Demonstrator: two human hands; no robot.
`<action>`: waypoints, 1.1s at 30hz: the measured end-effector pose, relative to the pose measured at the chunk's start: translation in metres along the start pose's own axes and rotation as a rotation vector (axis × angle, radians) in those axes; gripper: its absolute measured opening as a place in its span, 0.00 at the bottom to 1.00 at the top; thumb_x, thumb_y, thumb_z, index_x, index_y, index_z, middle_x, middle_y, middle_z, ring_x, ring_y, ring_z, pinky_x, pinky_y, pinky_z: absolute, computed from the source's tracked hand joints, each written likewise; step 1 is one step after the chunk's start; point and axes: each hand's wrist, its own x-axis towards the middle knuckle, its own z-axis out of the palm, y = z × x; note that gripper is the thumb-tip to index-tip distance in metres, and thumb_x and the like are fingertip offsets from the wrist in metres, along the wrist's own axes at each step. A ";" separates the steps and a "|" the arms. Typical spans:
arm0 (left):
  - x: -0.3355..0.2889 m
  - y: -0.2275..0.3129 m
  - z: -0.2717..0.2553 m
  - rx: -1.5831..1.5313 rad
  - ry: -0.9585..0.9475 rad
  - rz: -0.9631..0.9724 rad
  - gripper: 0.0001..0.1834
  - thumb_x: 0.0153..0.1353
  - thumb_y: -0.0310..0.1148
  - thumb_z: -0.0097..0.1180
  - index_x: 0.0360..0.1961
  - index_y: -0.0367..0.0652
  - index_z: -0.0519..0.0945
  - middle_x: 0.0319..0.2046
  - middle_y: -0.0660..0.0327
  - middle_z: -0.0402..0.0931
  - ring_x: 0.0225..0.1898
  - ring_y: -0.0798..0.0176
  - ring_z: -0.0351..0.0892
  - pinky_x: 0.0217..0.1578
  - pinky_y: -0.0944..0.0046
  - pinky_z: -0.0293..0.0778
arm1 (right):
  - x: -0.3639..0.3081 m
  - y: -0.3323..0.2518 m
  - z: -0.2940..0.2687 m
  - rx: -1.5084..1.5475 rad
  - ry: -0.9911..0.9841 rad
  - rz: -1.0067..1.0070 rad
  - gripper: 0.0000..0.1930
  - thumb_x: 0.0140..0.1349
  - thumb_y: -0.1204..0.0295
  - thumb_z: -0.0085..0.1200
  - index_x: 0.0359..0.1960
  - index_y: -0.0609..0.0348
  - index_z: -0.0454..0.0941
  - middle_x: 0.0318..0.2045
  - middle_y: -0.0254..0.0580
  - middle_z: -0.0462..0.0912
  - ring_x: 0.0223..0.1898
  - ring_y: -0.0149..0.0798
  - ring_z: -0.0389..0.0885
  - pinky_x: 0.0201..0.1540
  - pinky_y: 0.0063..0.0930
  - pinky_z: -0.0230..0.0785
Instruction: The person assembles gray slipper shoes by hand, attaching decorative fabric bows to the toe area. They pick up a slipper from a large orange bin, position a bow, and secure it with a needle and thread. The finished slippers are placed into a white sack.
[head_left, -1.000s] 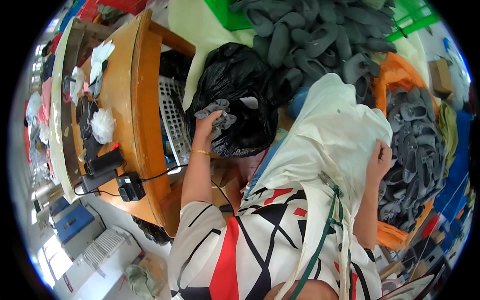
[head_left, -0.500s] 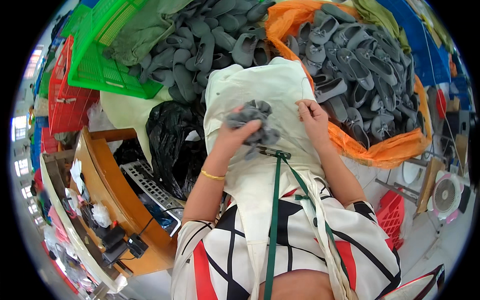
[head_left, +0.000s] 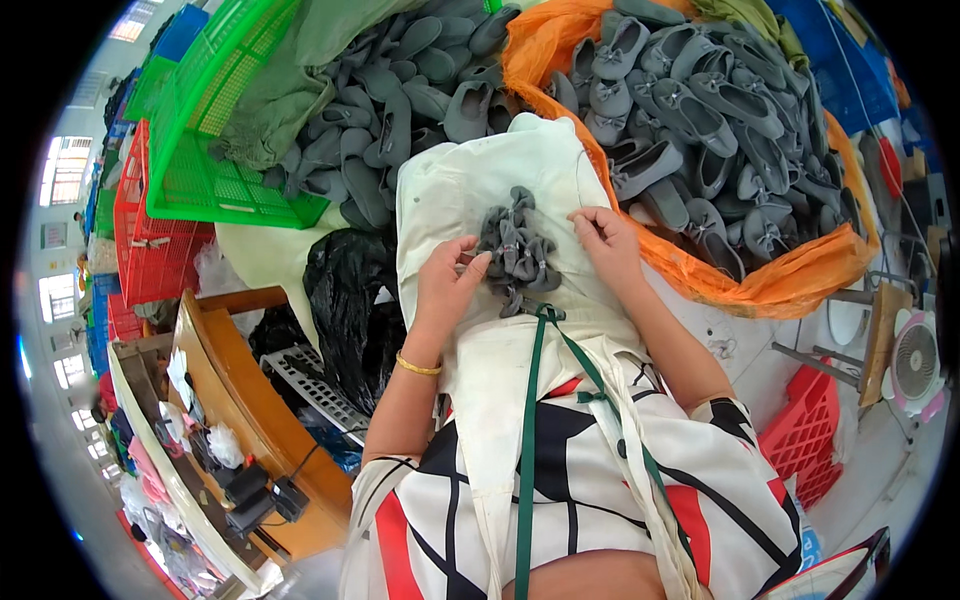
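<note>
From where I stand, lap as dial centre: the bunched grey pieces [head_left: 515,250] there are cloth, matt and ruffled. The apron [head_left: 445,200] beneath is off-white cloth, creased, dull. At two o'clock, an orange sack [head_left: 785,288]: thin plastic, crinkled, slight sheen. The grey shoes [head_left: 755,155] inside look matt, like fabric. At ten, a green crate [head_left: 225,207]: perforated plastic. At eight, a black bag [head_left: 350,295]: glossy, wrinkled plastic film; beyond it, the bench [head_left: 250,405]: smooth, varnished wood.
</note>
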 end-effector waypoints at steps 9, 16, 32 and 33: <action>0.050 0.008 0.013 0.291 -0.024 0.117 0.19 0.60 0.43 0.62 0.43 0.37 0.79 0.28 0.56 0.79 0.26 0.58 0.77 0.30 0.60 0.73 | 0.003 -0.007 0.006 -0.168 0.011 -0.013 0.07 0.66 0.74 0.55 0.40 0.66 0.81 0.31 0.31 0.79 0.31 0.22 0.71 0.35 0.18 0.66; 0.065 -0.004 -0.014 -0.732 0.018 -0.326 0.09 0.65 0.34 0.60 0.39 0.40 0.80 0.28 0.64 0.81 0.25 0.74 0.76 0.25 0.75 0.71 | -0.004 -0.029 0.010 -0.017 -0.111 0.168 0.07 0.67 0.72 0.55 0.40 0.64 0.80 0.31 0.27 0.77 0.31 0.19 0.70 0.35 0.16 0.65; 0.033 0.023 -0.021 -0.579 -0.129 0.030 0.16 0.60 0.30 0.63 0.48 0.41 0.77 0.40 0.65 0.79 0.40 0.68 0.80 0.38 0.65 0.76 | 0.005 -0.069 0.053 0.045 -0.285 0.052 0.11 0.64 0.72 0.59 0.44 0.64 0.77 0.34 0.30 0.77 0.33 0.22 0.73 0.37 0.19 0.69; 0.031 0.025 -0.020 -0.474 -0.134 0.094 0.16 0.59 0.30 0.63 0.48 0.40 0.77 0.39 0.64 0.80 0.39 0.66 0.80 0.38 0.64 0.75 | 0.002 -0.069 0.051 -0.042 -0.280 0.014 0.10 0.63 0.73 0.59 0.43 0.64 0.77 0.34 0.31 0.77 0.33 0.23 0.73 0.36 0.20 0.69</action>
